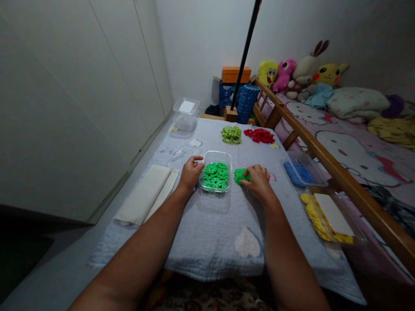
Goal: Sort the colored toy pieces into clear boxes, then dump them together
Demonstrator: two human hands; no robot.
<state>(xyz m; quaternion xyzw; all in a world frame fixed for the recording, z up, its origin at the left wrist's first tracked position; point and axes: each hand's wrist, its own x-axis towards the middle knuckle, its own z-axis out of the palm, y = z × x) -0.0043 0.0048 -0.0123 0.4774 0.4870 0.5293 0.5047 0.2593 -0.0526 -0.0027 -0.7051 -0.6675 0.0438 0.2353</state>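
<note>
A clear plastic container (231, 170) stands in the middle of the table, partly filled with green notched plastic discs (215, 176). My left hand (192, 172) is at its left wall, fingers bent and thumb against the rim, steadying it. Right of the container lies a small heap of the same green discs (240, 176). My right hand (257, 179) reaches over this heap from the right, thumb and fingers curled round some discs. The fingers cover part of the heap, so how many discs they grip is hidden.
Light green pieces (231, 134) and red pieces (260, 135) lie farther back. Lidded boxes hold blue pieces (298, 173) and yellow pieces (316, 218) at right. A clear lid (184, 154), folded cloth (147, 194) and stacked containers (186, 114) are at left. A wooden bed rail (311, 142) borders the right.
</note>
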